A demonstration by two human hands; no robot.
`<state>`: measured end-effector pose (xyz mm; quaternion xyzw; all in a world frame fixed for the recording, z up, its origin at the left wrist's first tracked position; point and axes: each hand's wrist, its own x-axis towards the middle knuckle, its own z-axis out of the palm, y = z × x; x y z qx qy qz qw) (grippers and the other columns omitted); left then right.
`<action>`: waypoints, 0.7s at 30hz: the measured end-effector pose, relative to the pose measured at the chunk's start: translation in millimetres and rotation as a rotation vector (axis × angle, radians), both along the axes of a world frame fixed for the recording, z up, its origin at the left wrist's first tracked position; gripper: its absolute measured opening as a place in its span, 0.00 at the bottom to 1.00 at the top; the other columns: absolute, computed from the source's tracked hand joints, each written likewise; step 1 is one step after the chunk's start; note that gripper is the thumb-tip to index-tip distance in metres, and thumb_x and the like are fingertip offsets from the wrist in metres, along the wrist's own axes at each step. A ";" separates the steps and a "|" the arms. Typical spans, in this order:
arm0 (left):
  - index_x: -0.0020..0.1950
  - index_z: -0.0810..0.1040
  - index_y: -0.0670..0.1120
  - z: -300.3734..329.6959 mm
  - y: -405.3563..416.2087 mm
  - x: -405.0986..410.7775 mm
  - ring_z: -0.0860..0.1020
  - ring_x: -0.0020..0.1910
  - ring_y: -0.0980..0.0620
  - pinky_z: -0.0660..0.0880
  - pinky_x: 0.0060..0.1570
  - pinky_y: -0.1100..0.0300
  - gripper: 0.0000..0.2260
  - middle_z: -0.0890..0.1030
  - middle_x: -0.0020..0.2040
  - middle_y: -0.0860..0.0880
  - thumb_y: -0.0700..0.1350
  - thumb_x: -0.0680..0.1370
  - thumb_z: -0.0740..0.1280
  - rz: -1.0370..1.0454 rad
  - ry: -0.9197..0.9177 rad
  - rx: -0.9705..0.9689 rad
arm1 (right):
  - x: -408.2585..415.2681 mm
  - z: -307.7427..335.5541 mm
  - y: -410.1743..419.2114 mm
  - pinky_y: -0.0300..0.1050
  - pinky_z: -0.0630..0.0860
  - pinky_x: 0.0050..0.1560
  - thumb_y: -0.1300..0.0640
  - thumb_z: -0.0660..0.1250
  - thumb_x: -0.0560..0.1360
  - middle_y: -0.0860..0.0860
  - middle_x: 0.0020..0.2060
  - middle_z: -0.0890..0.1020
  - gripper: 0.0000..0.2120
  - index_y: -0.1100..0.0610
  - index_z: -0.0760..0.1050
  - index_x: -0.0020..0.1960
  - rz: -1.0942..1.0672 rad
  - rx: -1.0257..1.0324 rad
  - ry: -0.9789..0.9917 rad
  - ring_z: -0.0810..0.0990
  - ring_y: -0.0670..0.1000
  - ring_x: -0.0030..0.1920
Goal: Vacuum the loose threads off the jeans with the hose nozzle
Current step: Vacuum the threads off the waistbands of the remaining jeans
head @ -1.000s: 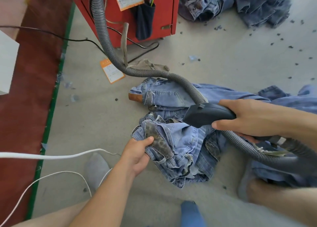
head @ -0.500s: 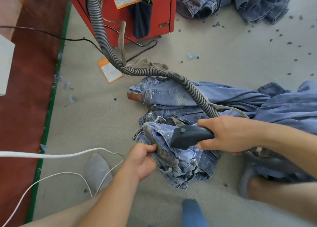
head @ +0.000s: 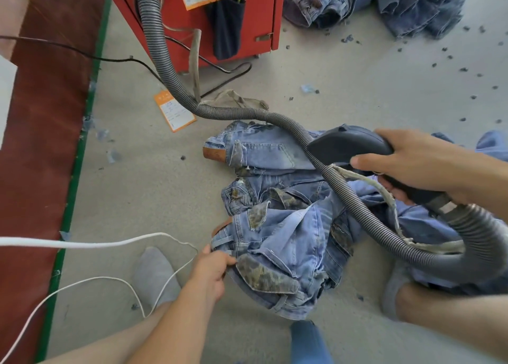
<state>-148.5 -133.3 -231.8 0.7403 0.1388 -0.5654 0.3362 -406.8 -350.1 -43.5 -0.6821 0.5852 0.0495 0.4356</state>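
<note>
The jeans lay bunched on the floor at centre frame, waistband toward the lower left. The left hand pinched that waistband edge, fingers curled on the denim. The right hand, at mid right, gripped the dark hose nozzle, whose mouth pointed left, held above and upper right of the crumpled cloth. A dark pouch on the red cabinet held pens.
</note>
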 end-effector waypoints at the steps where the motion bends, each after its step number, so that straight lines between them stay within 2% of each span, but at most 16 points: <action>1: 0.76 0.70 0.41 -0.6 0.0 4.1 0.81 0.52 0.39 0.82 0.46 0.50 0.34 0.83 0.56 0.38 0.19 0.72 0.57 0.067 0.028 -0.038 | -1.4 -0.8 0.9 0.48 0.78 0.25 0.46 0.70 0.80 0.57 0.26 0.81 0.07 0.48 0.76 0.50 0.033 -0.001 0.026 0.78 0.56 0.23; 2: 0.81 0.64 0.44 1.3 -0.7 8.4 0.79 0.59 0.39 0.80 0.57 0.47 0.40 0.80 0.64 0.37 0.21 0.70 0.57 0.116 0.042 -0.059 | -1.6 -1.3 2.5 0.47 0.78 0.26 0.45 0.70 0.80 0.56 0.26 0.82 0.07 0.46 0.75 0.49 0.072 -0.006 0.053 0.79 0.56 0.23; 3: 0.82 0.61 0.45 2.3 -2.4 12.1 0.78 0.62 0.39 0.77 0.62 0.45 0.41 0.78 0.68 0.36 0.25 0.69 0.59 0.157 0.072 -0.099 | -0.9 -2.0 4.6 0.46 0.78 0.26 0.44 0.69 0.80 0.56 0.26 0.82 0.07 0.45 0.74 0.48 0.109 -0.010 0.079 0.79 0.55 0.22; 4: 0.81 0.63 0.42 4.7 -6.2 15.6 0.78 0.62 0.39 0.76 0.64 0.44 0.37 0.79 0.67 0.36 0.34 0.70 0.62 0.181 0.120 -0.122 | 0.1 -2.8 6.7 0.45 0.77 0.25 0.43 0.69 0.79 0.55 0.26 0.83 0.09 0.46 0.73 0.48 0.142 -0.011 0.105 0.80 0.56 0.23; 5: 0.77 0.70 0.39 7.9 -12.4 18.7 0.80 0.61 0.38 0.75 0.65 0.41 0.31 0.81 0.65 0.35 0.45 0.74 0.65 0.167 0.175 -0.123 | 1.5 -3.6 8.5 0.45 0.77 0.25 0.42 0.69 0.79 0.55 0.27 0.83 0.11 0.48 0.72 0.48 0.171 -0.006 0.129 0.81 0.57 0.23; 6: 0.71 0.77 0.38 9.7 -19.1 20.7 0.82 0.60 0.37 0.76 0.65 0.39 0.30 0.83 0.62 0.35 0.58 0.76 0.65 0.164 0.238 -0.108 | 3.3 -4.0 10.3 0.47 0.78 0.25 0.41 0.69 0.79 0.56 0.28 0.84 0.12 0.49 0.72 0.48 0.194 0.006 0.148 0.82 0.58 0.24; 7: 0.65 0.82 0.39 7.6 -22.7 21.5 0.84 0.58 0.37 0.78 0.62 0.38 0.35 0.84 0.58 0.36 0.69 0.77 0.63 0.096 0.265 -0.082 | 5.1 -4.3 11.9 0.49 0.79 0.25 0.41 0.69 0.78 0.56 0.29 0.84 0.13 0.49 0.71 0.48 0.215 0.013 0.162 0.82 0.58 0.25; 8: 0.62 0.84 0.40 5.3 -25.3 20.3 0.85 0.54 0.37 0.81 0.55 0.41 0.37 0.86 0.55 0.37 0.73 0.77 0.61 -0.028 0.276 -0.046 | 6.2 -4.4 12.6 0.49 0.80 0.26 0.41 0.68 0.78 0.55 0.29 0.84 0.13 0.49 0.71 0.47 0.240 0.009 0.175 0.82 0.56 0.25; 9: 0.62 0.84 0.41 7.1 -28.3 15.6 0.87 0.48 0.39 0.83 0.47 0.44 0.33 0.87 0.52 0.38 0.69 0.78 0.64 -0.154 0.277 -0.015 | 6.8 -5.0 13.0 0.46 0.79 0.26 0.41 0.69 0.78 0.53 0.29 0.84 0.12 0.48 0.72 0.47 0.262 -0.002 0.187 0.82 0.53 0.24; 11: 0.71 0.77 0.43 7.1 -25.2 6.1 0.87 0.40 0.44 0.84 0.37 0.48 0.22 0.87 0.52 0.39 0.49 0.79 0.73 -0.389 0.207 0.051 | 7.1 -6.5 14.0 0.36 0.72 0.22 0.42 0.69 0.79 0.47 0.28 0.83 0.12 0.49 0.72 0.47 0.284 -0.020 0.198 0.78 0.45 0.21; 12: 0.76 0.71 0.50 4.1 -21.4 2.9 0.86 0.38 0.47 0.84 0.36 0.51 0.28 0.86 0.54 0.41 0.40 0.77 0.74 -0.493 0.147 0.050 | 7.3 -7.0 14.6 0.34 0.69 0.22 0.42 0.69 0.79 0.43 0.28 0.82 0.11 0.48 0.72 0.47 0.292 -0.023 0.207 0.77 0.43 0.21; 14: 0.77 0.62 0.66 5.2 -20.2 -3.3 0.85 0.39 0.52 0.82 0.38 0.56 0.44 0.85 0.55 0.45 0.29 0.73 0.71 -0.650 -0.008 -0.036 | 7.8 -8.5 14.8 0.32 0.68 0.22 0.41 0.69 0.79 0.38 0.28 0.81 0.12 0.48 0.72 0.47 0.308 -0.028 0.225 0.77 0.40 0.22; 15: 0.78 0.64 0.65 3.7 -20.9 -6.5 0.84 0.43 0.53 0.81 0.42 0.59 0.45 0.84 0.56 0.48 0.27 0.72 0.69 -0.719 -0.112 -0.079 | 7.3 -9.3 14.8 0.32 0.67 0.22 0.41 0.69 0.79 0.38 0.27 0.81 0.12 0.48 0.72 0.47 0.309 -0.029 0.227 0.77 0.40 0.22; 18: 0.68 0.81 0.58 -0.9 -25.9 -15.5 0.82 0.53 0.53 0.80 0.59 0.57 0.31 0.83 0.61 0.51 0.29 0.73 0.65 -0.860 -0.355 -0.181 | 4.4 -10.2 15.2 0.34 0.68 0.21 0.40 0.68 0.78 0.44 0.28 0.83 0.12 0.47 0.72 0.46 0.291 -0.023 0.198 0.77 0.45 0.21; 20: 0.59 0.87 0.52 10.2 -34.5 -25.5 0.81 0.55 0.49 0.79 0.63 0.48 0.15 0.84 0.58 0.49 0.44 0.77 0.65 -0.847 -0.305 -0.095 | 2.2 -10.7 15.6 0.39 0.73 0.22 0.40 0.68 0.78 0.50 0.28 0.83 0.12 0.47 0.71 0.46 0.273 0.001 0.181 0.79 0.49 0.22; 21: 0.60 0.86 0.48 14.6 -41.7 -30.1 0.80 0.57 0.45 0.77 0.65 0.44 0.22 0.84 0.57 0.47 0.58 0.78 0.61 -0.879 -0.259 0.011 | 1.5 -11.9 16.2 0.40 0.73 0.23 0.40 0.68 0.78 0.50 0.27 0.83 0.12 0.47 0.71 0.47 0.278 0.005 0.186 0.79 0.48 0.21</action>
